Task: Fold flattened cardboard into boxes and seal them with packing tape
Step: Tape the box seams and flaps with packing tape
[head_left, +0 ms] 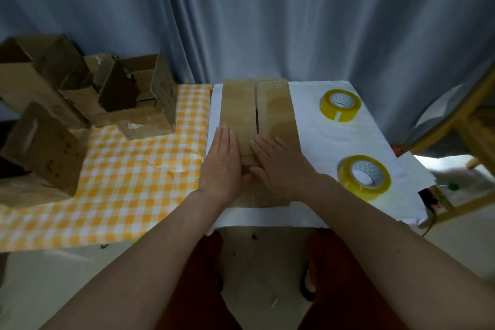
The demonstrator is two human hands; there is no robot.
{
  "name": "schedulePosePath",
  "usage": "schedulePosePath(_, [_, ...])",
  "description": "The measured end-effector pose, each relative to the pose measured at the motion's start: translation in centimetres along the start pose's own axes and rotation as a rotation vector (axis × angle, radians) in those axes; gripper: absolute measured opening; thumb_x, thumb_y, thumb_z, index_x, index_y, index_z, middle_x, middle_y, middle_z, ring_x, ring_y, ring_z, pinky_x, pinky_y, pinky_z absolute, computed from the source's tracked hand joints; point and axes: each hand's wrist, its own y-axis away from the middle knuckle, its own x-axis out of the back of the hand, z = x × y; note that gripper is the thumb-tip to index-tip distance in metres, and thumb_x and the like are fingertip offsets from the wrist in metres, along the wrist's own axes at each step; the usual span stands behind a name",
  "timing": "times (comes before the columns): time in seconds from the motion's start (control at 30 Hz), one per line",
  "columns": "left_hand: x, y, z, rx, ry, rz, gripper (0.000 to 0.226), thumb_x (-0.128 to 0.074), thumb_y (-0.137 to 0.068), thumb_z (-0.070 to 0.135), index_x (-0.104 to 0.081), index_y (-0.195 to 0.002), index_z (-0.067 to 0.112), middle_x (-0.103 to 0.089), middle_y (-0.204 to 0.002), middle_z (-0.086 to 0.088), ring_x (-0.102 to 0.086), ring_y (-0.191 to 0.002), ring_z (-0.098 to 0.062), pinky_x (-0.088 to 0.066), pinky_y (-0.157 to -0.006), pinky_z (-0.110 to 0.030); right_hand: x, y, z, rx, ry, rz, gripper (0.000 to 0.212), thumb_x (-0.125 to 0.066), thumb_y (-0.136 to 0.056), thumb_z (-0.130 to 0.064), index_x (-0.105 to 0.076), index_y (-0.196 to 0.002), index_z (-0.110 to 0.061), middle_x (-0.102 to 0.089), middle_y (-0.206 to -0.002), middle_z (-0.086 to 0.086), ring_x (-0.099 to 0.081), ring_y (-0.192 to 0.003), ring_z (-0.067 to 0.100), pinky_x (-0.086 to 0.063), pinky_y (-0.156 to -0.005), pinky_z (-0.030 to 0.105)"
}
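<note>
Both hands, left (pixel 223 166) and right (pixel 278 166), press flat on the box's (pixel 258 112) near end; its flap seam runs away from them.

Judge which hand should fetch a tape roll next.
Right, probably. Both tape rolls lie on the white cloth beside the right hand; the left hand can stay flat, pressing the box flaps.

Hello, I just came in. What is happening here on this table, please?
A person is making a cardboard box on the white cloth. Both hands, the left hand and the right hand, lie flat on its two closed flaps and press them down. The seam between the flaps shows a gap. Two tape rolls wait at the right, untouched. Several open boxes stand at the left on the checked cloth.
</note>
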Motion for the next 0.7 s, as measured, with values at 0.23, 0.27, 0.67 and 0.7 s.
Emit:
schedulePosePath(0.23, [-0.4,0.8,-0.1,-0.034,0.146,0.073,0.091,-0.021,-0.087,0.071,-0.011,-0.153,0.008,-0.008,-0.161,-0.013,-0.001,-0.149,-0.028,0.001,-0.122,-0.037,-1.7,4.1,2.2,0.055,-0.064,0.396,0.045,-0.041,-0.088,-0.014,-0.057,-0.129,-0.025,-0.056,-0.135,0.003,-0.048,-0.128,0.034,-0.042,-0.099,0.046])
schedulePosePath(0.27, [-0.4,1.1,-0.1,-0.034,0.151,0.107,0.087,-0.018,-0.088,0.068,-0.013,-0.153,0.010,-0.010,-0.161,-0.012,-0.003,-0.149,-0.028,0.000,-0.122,-0.038,-1.9,4.3,2.4,0.032,-0.136,0.450,0.041,-0.044,-0.089,-0.011,-0.061,-0.125,-0.022,-0.057,-0.133,0.004,-0.049,-0.127,0.035,-0.047,-0.094,0.046])
schedulePosePath(0.67, [-4.3,6.5,0.8,-0.266,-0.250,0.161,0.083,-0.027,-0.099,0.028,0.042,-0.134,-0.001,0.047,-0.144,-0.016,0.038,-0.137,-0.032,0.025,-0.112,-0.048,-2.8,2.9,1.4,-0.262,-0.551,0.577,0.028,-0.070,-0.082,-0.021,-0.069,-0.110,-0.022,-0.056,-0.131,-0.008,-0.035,-0.133,0.013,-0.040,-0.097,0.030])
schedulePosePath(0.7, [-4.2,6.8,0.8,-0.258,-0.243,0.156,0.082,-0.028,-0.099,0.028,0.039,-0.137,-0.001,0.045,-0.145,-0.017,0.037,-0.137,-0.032,0.023,-0.112,-0.047,-3.0,3.1,1.6,-0.238,-0.531,0.563,0.032,-0.071,-0.081,-0.018,-0.067,-0.113,-0.022,-0.054,-0.133,-0.008,-0.034,-0.134,0.014,-0.041,-0.097,0.032])
